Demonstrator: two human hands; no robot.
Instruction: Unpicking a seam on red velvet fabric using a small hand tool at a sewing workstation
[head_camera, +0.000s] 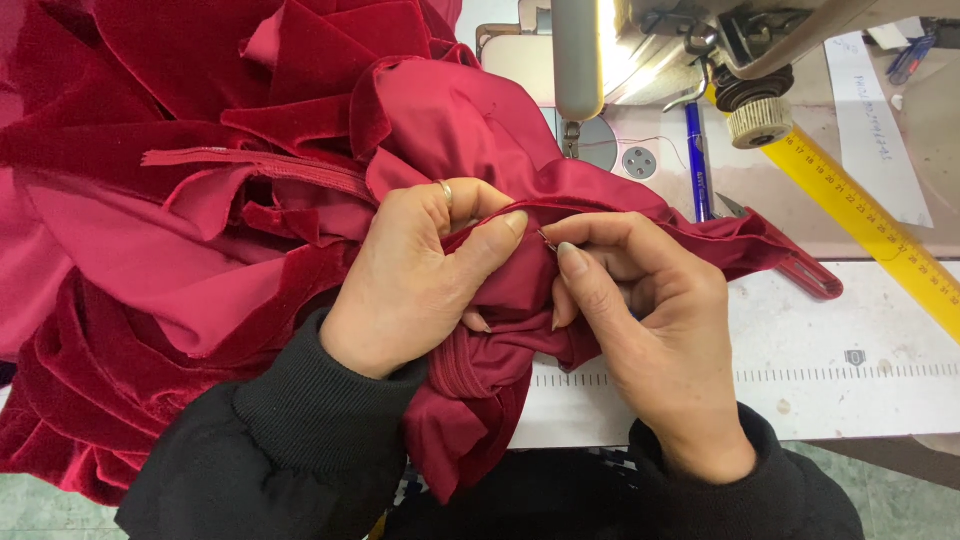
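My left hand (420, 275) pinched the red fabric (500, 290) shut; my right hand (640, 300) closed on a pin (547, 238) near the surface's (850, 330) front edge, best kept taut

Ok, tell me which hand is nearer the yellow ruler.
Right. The right hand pinches the red fabric near the table's middle, with the yellow ruler off to its right. The left hand grips the fabric farther left, beyond the right hand.
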